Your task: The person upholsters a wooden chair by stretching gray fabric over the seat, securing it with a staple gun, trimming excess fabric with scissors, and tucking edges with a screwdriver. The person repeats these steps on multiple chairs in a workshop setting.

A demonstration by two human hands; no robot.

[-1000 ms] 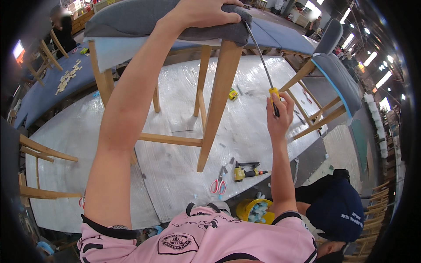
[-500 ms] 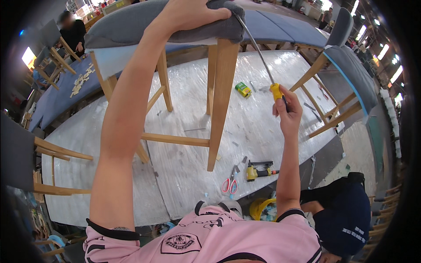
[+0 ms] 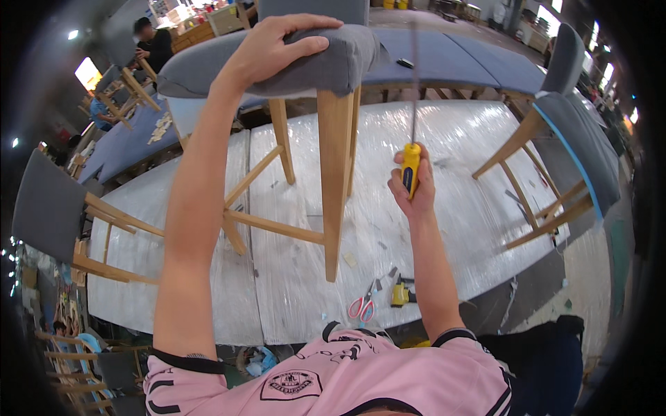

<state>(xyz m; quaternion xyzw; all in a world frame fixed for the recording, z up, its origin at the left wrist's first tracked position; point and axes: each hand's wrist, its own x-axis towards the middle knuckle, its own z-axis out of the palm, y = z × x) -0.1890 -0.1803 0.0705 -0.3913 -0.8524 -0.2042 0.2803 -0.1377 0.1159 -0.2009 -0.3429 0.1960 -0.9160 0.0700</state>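
My left hand (image 3: 274, 52) lies on the grey upholstered seat of a wooden chair (image 3: 333, 66), near its front corner, fingers stretched and thumb apart. Loose-looking folds of fabric show at that corner, above a pale wooden leg (image 3: 335, 187). To the right of the leg, my right hand (image 3: 418, 186) grips a screwdriver (image 3: 412, 163) by its yellow handle. Its long thin shaft points upward and is blurred toward the tip, apart from the seat.
Plastic film covers the worktable (image 3: 291, 305). Red-handled scissors (image 3: 362, 307) and a yellow staple gun (image 3: 401, 292) lie at its near edge. Other grey chairs stand right (image 3: 579, 152) and left (image 3: 48, 204). Blue padded benches (image 3: 444, 59) run behind. A person (image 3: 154, 47) is at far left.
The screwdriver has come away from the seat corner and swung upright as my right hand moved left. My left hand has slid back from the corner but stays on the seat.
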